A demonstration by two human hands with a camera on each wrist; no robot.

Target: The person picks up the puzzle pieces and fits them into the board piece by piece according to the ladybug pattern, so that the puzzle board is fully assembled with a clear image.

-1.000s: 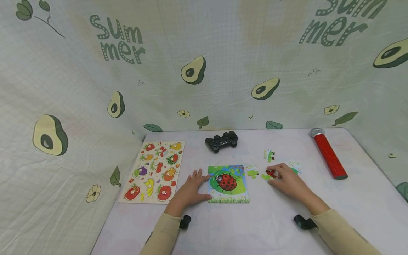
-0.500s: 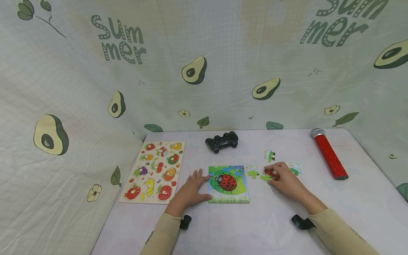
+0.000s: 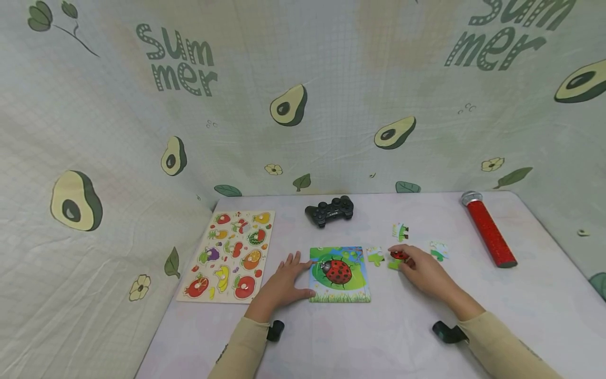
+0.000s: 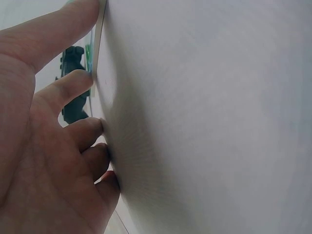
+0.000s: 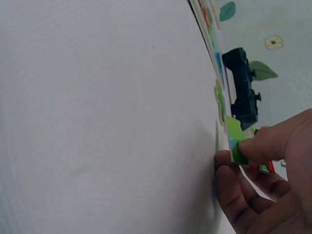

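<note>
In the head view a square ladybug puzzle (image 3: pixel 336 273) lies on the table. My left hand (image 3: pixel 284 281) is spread at its left side, thumb and index fingertip at the edge; the left wrist view shows those tips against the thin board edge. My right hand (image 3: pixel 426 271), to the right of the puzzle, pinches a green puzzle piece (image 5: pixel 235 139) between thumb and fingers. A red ladybug part (image 3: pixel 399 255) shows at these fingertips, partly hidden by them. Loose puzzle pieces lie around: one (image 3: pixel 375 256) beside the board, one (image 3: pixel 400 231) farther back, one (image 3: pixel 438 251) behind the right hand.
A fruit puzzle board (image 3: pixel 227 258) lies on the left of the table. At the back is a black game controller (image 3: pixel 330 210). On the right a red microphone (image 3: pixel 490 229) lies slanted. Printed cloth (image 3: pixel 341 58) stands behind the table.
My right hand has slid slightly left toward the puzzle with the piece, uncovering more of the loose piece behind it. My left hand has stayed in place.
</note>
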